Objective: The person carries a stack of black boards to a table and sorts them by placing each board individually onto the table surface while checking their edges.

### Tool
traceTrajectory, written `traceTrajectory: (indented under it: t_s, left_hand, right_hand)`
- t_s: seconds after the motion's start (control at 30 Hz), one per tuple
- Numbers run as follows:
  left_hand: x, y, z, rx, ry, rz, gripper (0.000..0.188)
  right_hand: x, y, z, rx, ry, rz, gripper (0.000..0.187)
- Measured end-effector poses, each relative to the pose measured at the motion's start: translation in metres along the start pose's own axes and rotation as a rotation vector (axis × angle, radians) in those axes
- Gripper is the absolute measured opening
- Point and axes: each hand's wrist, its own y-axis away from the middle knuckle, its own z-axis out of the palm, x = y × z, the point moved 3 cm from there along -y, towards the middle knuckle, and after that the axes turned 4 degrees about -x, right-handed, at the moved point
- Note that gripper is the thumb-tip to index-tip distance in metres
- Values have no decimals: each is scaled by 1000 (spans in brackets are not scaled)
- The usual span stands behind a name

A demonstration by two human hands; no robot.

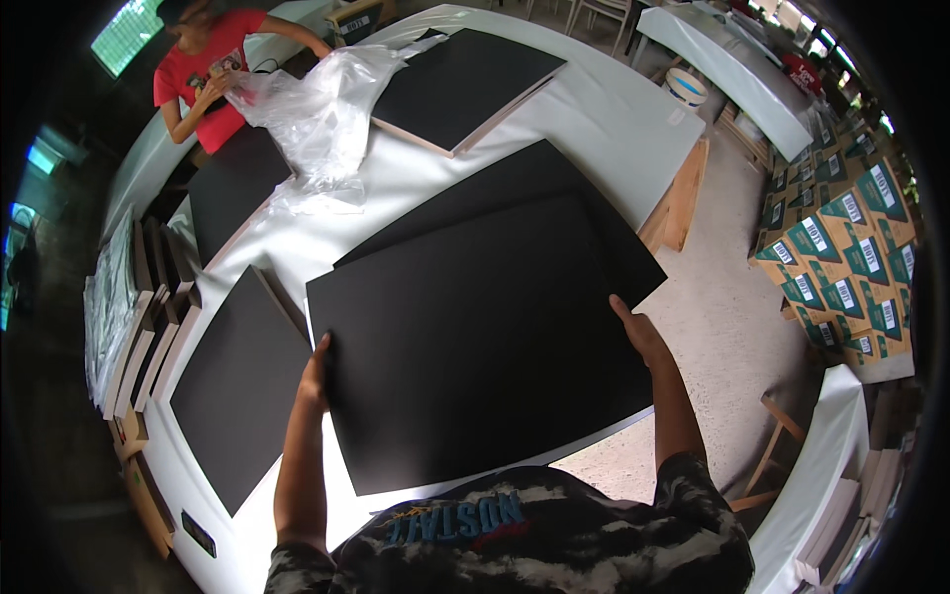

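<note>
Between my two hands is a large black sheet point(475, 346) with pale edges, its near side close to my body. My left hand point(317, 374) grips its left edge, the thumb lying on top. On the right edge my right hand point(638, 329) does the same, thumb up and the other fingers hidden beneath. Beyond and partly under this sheet lies another black sheet point(534, 170), turned at an angle. To the left, a black board point(237, 386) rests on the white-covered table point(594, 109), close to my left forearm.
Across the table a co-worker in red point(208, 74) handles clear plastic film point(332, 109) beside a stack of black sheets point(465, 84). Stacked boards point(148, 317) stand at the left edge, above a phone point(199, 535). Cartons point(841, 257) are piled at right, near a white bucket point(685, 87).
</note>
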Motion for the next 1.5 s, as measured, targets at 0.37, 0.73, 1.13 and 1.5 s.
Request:
traceTrajectory:
  t_s: [0.37, 0.73, 1.13, 1.5]
  left_hand:
    - [0, 156, -142, 664, 24, 595, 53]
    - [-83, 374, -348, 557, 302, 1225, 85]
    - [-130, 432, -379, -43, 357, 1163, 80]
    - [-123, 492, -409, 888, -222, 318, 74]
  right_hand:
    - [-56, 175, 83, 63, -406, -773, 41]
    - [-68, 240, 324, -540, -555, -1033, 74]
    - [-137, 289, 297, -595, -724, -1142, 116]
    - [-198, 332, 237, -379, -482, -1411, 101]
